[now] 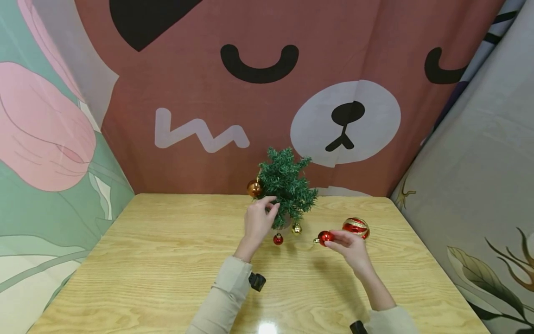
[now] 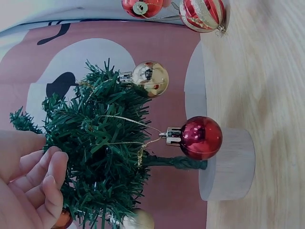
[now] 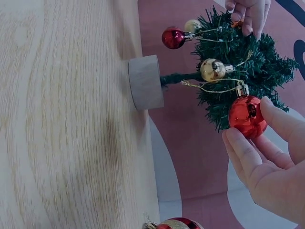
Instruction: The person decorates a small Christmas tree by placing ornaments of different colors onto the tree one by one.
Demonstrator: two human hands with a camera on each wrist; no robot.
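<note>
A small green artificial Christmas tree (image 1: 288, 181) stands at the back of the table on a pale round base (image 2: 236, 167). My left hand (image 1: 257, 222) is at its left side, fingers loosely bent by the branches, nothing visible in them. Between thumb and fingertips my right hand (image 1: 352, 253) pinches a shiny red ball ornament (image 3: 247, 118), its cap and gold cord free, right of the tree. On the tree hang an orange ball (image 1: 254, 188), a small dark red ball (image 2: 201, 138), a gold ball (image 2: 150, 78) and a pale gold ball (image 2: 139, 219).
A larger red ball with glittery gold stripes (image 1: 359, 225) lies on the wooden table (image 1: 146, 260), just behind the right hand. Printed curtains (image 1: 187, 93) close in the back and both sides of the table.
</note>
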